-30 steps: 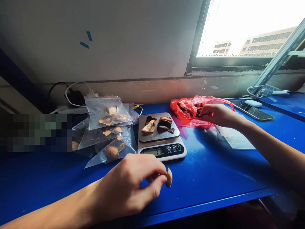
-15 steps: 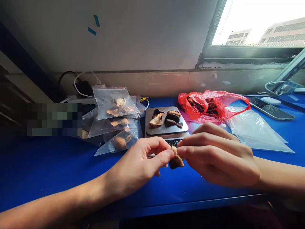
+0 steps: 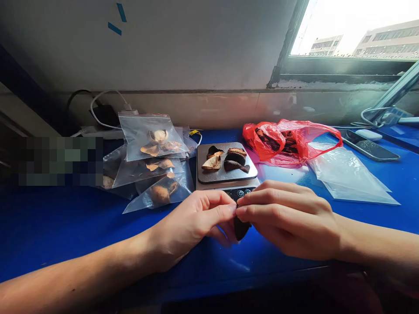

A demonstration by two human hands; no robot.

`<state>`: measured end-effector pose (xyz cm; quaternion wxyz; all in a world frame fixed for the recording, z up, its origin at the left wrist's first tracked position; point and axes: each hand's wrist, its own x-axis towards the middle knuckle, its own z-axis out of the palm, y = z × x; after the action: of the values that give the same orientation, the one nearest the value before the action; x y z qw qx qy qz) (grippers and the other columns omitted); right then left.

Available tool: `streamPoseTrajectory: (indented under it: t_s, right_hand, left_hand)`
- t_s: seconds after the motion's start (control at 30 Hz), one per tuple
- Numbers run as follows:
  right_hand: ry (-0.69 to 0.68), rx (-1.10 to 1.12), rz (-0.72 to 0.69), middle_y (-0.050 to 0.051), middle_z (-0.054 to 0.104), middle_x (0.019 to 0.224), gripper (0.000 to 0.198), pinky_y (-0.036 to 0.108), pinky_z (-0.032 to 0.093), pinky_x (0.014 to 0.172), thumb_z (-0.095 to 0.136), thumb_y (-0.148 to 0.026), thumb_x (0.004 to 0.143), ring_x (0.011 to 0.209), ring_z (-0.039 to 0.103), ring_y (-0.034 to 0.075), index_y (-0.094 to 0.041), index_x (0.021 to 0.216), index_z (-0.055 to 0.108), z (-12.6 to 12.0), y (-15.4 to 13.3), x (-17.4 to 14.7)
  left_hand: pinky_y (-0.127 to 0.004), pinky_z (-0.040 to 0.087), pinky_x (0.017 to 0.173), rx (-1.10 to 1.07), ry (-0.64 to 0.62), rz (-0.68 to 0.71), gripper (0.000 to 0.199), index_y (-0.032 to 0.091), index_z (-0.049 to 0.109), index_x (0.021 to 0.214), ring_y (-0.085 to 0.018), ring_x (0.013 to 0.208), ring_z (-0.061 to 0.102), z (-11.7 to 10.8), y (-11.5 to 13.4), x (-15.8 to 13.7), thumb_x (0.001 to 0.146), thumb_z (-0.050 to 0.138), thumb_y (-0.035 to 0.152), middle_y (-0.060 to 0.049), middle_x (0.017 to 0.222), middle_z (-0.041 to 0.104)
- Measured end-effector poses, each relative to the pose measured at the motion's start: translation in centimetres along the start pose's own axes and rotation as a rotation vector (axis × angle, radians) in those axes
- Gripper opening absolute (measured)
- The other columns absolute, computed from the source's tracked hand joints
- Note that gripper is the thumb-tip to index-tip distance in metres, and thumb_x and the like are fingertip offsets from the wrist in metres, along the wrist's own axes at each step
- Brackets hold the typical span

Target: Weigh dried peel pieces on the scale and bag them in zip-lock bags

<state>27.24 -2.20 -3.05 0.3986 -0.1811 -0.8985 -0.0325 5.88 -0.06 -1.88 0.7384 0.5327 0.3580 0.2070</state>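
Observation:
Between the fingertips of both hands is a dark, curled piece of dried peel (image 3: pixel 242 229), its upper part covered by my fingers. My left hand (image 3: pixel 199 218) pinches it from the left, thumb against forefinger. From the other side, my right hand (image 3: pixel 291 218) grips it with its fingers bent together. Just beyond the hands stands a small kitchen scale (image 3: pixel 204 178) with a metal top, its button panel partly hidden. Several pieces of dried peel (image 3: pixel 212 162), pale inside and dark outside, lie on it.
Zip bags (image 3: pixel 132 148) holding peel pieces are stacked left of the scale. Behind right sits a red plastic bag (image 3: pixel 301 144) of dark pieces. Flat clear bags (image 3: pixel 353 179) and a phone (image 3: pixel 373 146) lie further right on the blue table (image 3: pixel 81 226). A white cable (image 3: pixel 93 111) runs along the back left.
The held peel has been turned: its lighter brown side showed before, and now a dark side faces me. Both hands stay close together. The view has shifted slightly.

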Motion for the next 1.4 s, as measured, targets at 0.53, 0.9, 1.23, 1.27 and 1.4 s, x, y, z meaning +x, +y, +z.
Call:
streamPoseTrajectory:
  t_s: [0.53, 0.9, 1.23, 1.27, 1.4]
  right_hand:
    - [0.076, -0.016, -0.022, 0.015, 0.078, 0.105, 0.022, 0.033, 0.065, 0.078, 0.061, -0.002, 0.087, 0.088, 0.072, 0.019, -0.007, 0.105, 0.072, -0.4, -0.1, 0.2]
    - [0.041, 0.004, -0.008, 0.019, 0.069, 0.13, 0.028, 0.032, 0.052, 0.112, 0.058, 0.0, 0.091, 0.13, 0.061, 0.019, -0.007, 0.116, 0.068, -0.2, 0.1, -0.7]
    - [0.088, 0.077, 0.109, 0.015, 0.065, 0.139, 0.033, 0.023, 0.055, 0.103, 0.055, 0.002, 0.09, 0.125, 0.065, 0.016, -0.015, 0.117, 0.062, 0.8, -0.3, -0.7]
    - [0.104, 0.096, 0.14, 0.014, 0.063, 0.141, 0.033, 0.024, 0.054, 0.104, 0.056, 0.001, 0.09, 0.127, 0.064, 0.017, -0.017, 0.117, 0.06, 1.0, -0.2, -0.8]
    - [0.044, 0.164, 0.187, 0.011, 0.063, 0.142, 0.031, 0.029, 0.051, 0.11, 0.056, -0.001, 0.092, 0.137, 0.055, 0.017, -0.02, 0.117, 0.059, 1.3, -0.1, -0.8]
  left_hand:
    - [-0.022, 0.055, 0.074, -0.181, -0.077, 0.03, 0.039, 0.014, 0.067, 0.092, -0.012, 0.077, 0.069, 0.0, -0.1, 0.0, 0.078, 0.088, 0.043, -0.002, 0.084, 0.073]
    - [-0.021, 0.051, 0.071, -0.166, -0.101, 0.097, 0.033, 0.016, 0.074, 0.1, -0.011, 0.075, 0.068, -0.5, 0.0, 0.4, 0.081, 0.086, 0.041, -0.002, 0.087, 0.073]
    - [-0.023, 0.05, 0.072, -0.136, 0.002, 0.073, 0.039, 0.014, 0.073, 0.096, -0.013, 0.075, 0.065, 0.0, 0.4, 0.3, 0.076, 0.088, 0.045, -0.004, 0.087, 0.073]
    - [-0.023, 0.05, 0.072, -0.136, 0.0, 0.077, 0.039, 0.015, 0.073, 0.095, -0.013, 0.075, 0.065, 0.0, 0.4, 0.3, 0.076, 0.088, 0.045, -0.003, 0.085, 0.072]
    - [-0.024, 0.05, 0.074, -0.091, 0.01, 0.109, 0.041, 0.014, 0.072, 0.093, -0.014, 0.078, 0.065, 0.0, 0.5, 0.3, 0.077, 0.087, 0.048, -0.004, 0.087, 0.072]
